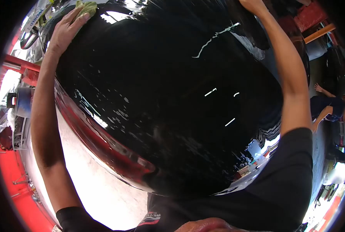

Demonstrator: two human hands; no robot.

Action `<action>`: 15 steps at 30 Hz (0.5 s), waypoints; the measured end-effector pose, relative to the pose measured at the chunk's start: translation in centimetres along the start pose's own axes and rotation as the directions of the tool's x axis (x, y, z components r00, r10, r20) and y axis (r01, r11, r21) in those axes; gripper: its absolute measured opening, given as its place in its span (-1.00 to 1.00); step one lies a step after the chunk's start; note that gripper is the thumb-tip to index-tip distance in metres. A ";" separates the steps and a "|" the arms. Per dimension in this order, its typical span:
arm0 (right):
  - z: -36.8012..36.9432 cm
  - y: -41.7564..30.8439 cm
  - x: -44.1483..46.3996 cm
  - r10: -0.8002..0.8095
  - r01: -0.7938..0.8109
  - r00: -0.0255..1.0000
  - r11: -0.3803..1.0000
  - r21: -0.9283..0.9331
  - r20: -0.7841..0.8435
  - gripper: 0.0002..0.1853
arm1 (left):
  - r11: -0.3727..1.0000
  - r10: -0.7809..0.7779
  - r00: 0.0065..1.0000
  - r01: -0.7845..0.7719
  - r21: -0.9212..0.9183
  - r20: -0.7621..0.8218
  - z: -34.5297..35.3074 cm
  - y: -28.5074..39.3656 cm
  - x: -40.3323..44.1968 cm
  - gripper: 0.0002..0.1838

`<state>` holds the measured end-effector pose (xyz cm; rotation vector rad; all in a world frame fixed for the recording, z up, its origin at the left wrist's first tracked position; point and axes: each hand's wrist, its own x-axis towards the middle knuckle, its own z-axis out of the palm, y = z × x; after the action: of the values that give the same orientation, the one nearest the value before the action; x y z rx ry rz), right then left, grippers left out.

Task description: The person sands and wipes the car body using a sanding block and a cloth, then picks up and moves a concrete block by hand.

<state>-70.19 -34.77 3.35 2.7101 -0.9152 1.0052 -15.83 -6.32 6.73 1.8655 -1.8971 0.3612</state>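
Observation:
A large glossy black car panel (pixel 149 77), curved and strongly reflective, fills the middle of the head view. Pale streaks and bright light reflections lie across it. My left hand (pixel 66 33) is at the panel's far left, its fingers pressed on a crumpled yellow-green cloth (pixel 88 9) against the surface. Stretched forward on the opposite side, my right hand (pixel 253 4) is at the top edge of the view, near the panel's far right. Its fingers are cut off by the frame, so what they touch is hidden.
My torso in a black shirt (pixel 203 208) is close against the panel's near edge. Red metalwork (pixel 23 65) and a blue-grey tank (pixel 23 101) stand on the left above a pale floor (pixel 91 174). At the right, another person's arm (pixel 324 114) shows beside cluttered equipment.

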 end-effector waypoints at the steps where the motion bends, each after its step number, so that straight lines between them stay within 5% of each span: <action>1: -0.3 -1.5 1.1 0.134 -0.130 0.989 0.990 -0.055 0.068 -0.64 | 1.000 -0.003 1.000 0.003 0.003 0.000 0.0 -0.6 0.2 -0.17; 3: -0.5 -2.5 -0.2 0.051 -0.051 0.998 0.999 0.002 -0.020 -0.66 | 1.000 0.000 1.000 0.000 -0.002 0.016 0.2 -0.5 0.2 -0.16; 5: -3.5 -6.1 -4.4 -0.036 0.033 0.999 0.992 0.125 0.027 -0.69 | 1.000 -0.007 1.000 0.008 -0.014 0.019 0.2 -0.7 0.3 -0.15; 7: -7.8 -8.3 -11.5 -0.152 0.143 0.957 0.988 0.056 0.248 -0.62 | 1.000 0.010 1.000 -0.010 0.006 0.010 0.4 -0.5 0.3 -0.15; 9: -12.1 -14.1 -17.9 -0.137 0.091 0.964 0.975 0.202 0.228 -0.61 | 1.000 0.003 1.000 -0.003 0.025 -0.002 0.2 0.3 0.0 -0.15; 14: -9.4 -13.2 -13.9 -0.095 0.058 0.962 0.987 0.147 0.257 -0.59 | 1.000 0.027 1.000 -0.027 -0.008 -0.007 0.4 0.6 -0.2 -0.17; 15: -6.6 -11.4 -10.2 -0.247 0.232 0.955 0.967 0.103 0.162 -0.61 | 0.999 0.032 0.999 -0.033 -0.017 -0.009 0.3 0.4 -0.3 -0.17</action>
<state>-73.46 -18.48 3.27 2.9251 -0.5563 0.7866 -16.31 -6.19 6.43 1.8211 -1.9208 0.3614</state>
